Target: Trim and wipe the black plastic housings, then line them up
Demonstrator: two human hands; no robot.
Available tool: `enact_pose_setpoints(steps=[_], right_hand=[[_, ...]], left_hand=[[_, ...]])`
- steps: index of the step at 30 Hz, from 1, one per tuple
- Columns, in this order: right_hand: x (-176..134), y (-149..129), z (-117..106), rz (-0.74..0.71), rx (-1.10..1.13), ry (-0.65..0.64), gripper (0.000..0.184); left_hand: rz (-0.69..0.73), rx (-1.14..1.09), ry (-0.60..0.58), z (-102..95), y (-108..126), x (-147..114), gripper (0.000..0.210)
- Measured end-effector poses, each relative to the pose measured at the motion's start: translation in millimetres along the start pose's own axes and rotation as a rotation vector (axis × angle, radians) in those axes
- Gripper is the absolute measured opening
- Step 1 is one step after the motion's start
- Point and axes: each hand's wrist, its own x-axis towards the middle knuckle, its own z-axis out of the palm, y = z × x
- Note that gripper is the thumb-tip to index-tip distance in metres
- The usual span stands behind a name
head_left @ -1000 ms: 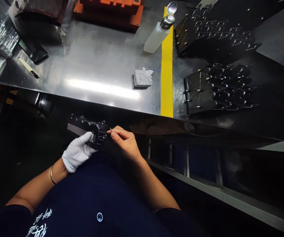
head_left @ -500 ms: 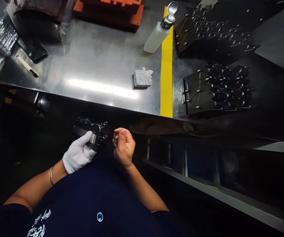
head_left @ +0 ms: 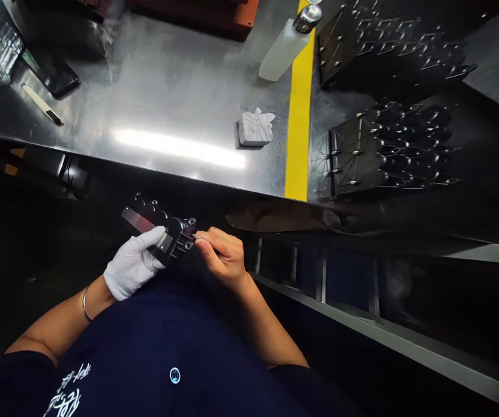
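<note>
My left hand (head_left: 133, 263), in a white glove, grips a black moulded part (head_left: 162, 223) with a flat shiny face and small rings along its edge. The part is held tilted in front of my body, below the bench edge. My bare right hand (head_left: 223, 252) is closed in a pinch at the part's right end, close to the rings. Between its thumb and forefinger is a thin, small tool (head_left: 195, 236), too small to make out in kind. Its tip meets or nearly meets the black part.
On the metal bench (head_left: 167, 92) are a white cloth-wrapped block (head_left: 256, 128), a pump bottle (head_left: 285, 49), a utility knife (head_left: 41, 105) and a dark phone-like object (head_left: 61, 81). Stacked black parts (head_left: 388, 150) stand right of the yellow tape (head_left: 299, 116). A metal frame (head_left: 340, 315) runs below right.
My right hand has turned and brought the thin tool left to the end of the black part. My left hand has tilted the part, so more of its shiny face shows. The view has shifted slightly.
</note>
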Motion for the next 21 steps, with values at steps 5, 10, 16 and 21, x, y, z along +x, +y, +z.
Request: enact_pose_setpoints(steps=[5,10,16,21], right_hand=[[0.0,0.4,-0.7,-0.026,0.016,-0.001,0.024],[-2.7,0.4,-0.8,0.013,-0.001,0.007,0.025],[-2.7,2.3,-1.1,0.02,0.036,-0.009,0.025],[-5.1,9.0,-0.1,0.047,0.017,-0.035,0.029]], left_hand=[[0.033,0.037,0.011,-1.8,-1.4,1.6,0.028],[0.065,0.063,0.019,-1.4,-3.4,1.1,0.029],[0.115,0.127,-0.008,-2.2,-6.0,-0.3,0.028],[0.157,0.227,-0.032,-4.8,-11.3,-0.8,0.019]])
